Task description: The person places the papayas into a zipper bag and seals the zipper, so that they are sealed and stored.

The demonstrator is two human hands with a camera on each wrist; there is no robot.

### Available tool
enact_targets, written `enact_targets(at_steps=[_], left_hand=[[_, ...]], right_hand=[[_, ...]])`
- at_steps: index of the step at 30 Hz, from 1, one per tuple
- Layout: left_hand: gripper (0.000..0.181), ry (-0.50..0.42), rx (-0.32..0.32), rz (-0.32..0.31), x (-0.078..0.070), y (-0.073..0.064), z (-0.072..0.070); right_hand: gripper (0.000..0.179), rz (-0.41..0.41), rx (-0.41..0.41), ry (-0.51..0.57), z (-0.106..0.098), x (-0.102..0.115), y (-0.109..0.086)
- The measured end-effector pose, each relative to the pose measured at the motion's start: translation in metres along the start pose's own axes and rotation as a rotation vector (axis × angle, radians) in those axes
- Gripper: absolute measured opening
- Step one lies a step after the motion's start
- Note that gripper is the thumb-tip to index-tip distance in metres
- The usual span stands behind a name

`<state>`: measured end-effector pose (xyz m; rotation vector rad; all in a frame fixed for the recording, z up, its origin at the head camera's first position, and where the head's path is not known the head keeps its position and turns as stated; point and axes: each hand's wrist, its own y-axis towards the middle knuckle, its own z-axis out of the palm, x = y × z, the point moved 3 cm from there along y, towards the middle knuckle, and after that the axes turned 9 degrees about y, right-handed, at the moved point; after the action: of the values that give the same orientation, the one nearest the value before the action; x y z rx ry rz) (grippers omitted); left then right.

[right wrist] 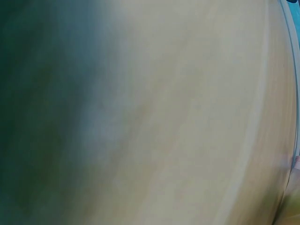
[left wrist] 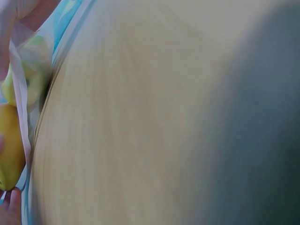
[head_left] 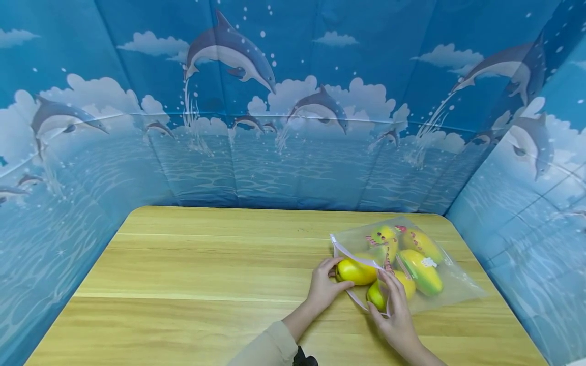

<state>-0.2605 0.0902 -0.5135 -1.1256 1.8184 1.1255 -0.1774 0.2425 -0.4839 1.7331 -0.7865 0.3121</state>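
Note:
A clear zip bag [head_left: 458,291] lies on the right part of the table with several yellow-green mangoes [head_left: 423,272] inside. At its mouth, which faces left, my left hand [head_left: 322,287] holds a yellow mango [head_left: 354,272] between thumb and fingers; the mango's far end is inside the bag. My right hand [head_left: 396,320] pinches the near side of the bag's mouth, beside another mango [head_left: 376,296]. The left wrist view catches the held mango [left wrist: 11,145] and the pinkish bag edge [left wrist: 18,84] at its left border. Most of the right wrist view is blurred tabletop.
The light wooden table [head_left: 183,264] has rounded far corners. Behind it and along both sides hangs a blue curtain [head_left: 293,168] printed with dolphins. A small black object [head_left: 304,357] shows beside the left sleeve [head_left: 274,343] at the near edge.

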Motion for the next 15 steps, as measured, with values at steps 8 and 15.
enact_targets(at_steps=[8,15], left_hand=[[0.056,0.004,-0.053,-0.043,-0.004,-0.002,0.009],[0.054,-0.064,-0.043,-0.047,-0.007,-0.002,0.013]], right_hand=[[0.066,-0.011,0.004,-0.032,0.001,0.012,0.007],[0.062,-0.015,-0.001,-0.042,0.002,0.012,0.007]])
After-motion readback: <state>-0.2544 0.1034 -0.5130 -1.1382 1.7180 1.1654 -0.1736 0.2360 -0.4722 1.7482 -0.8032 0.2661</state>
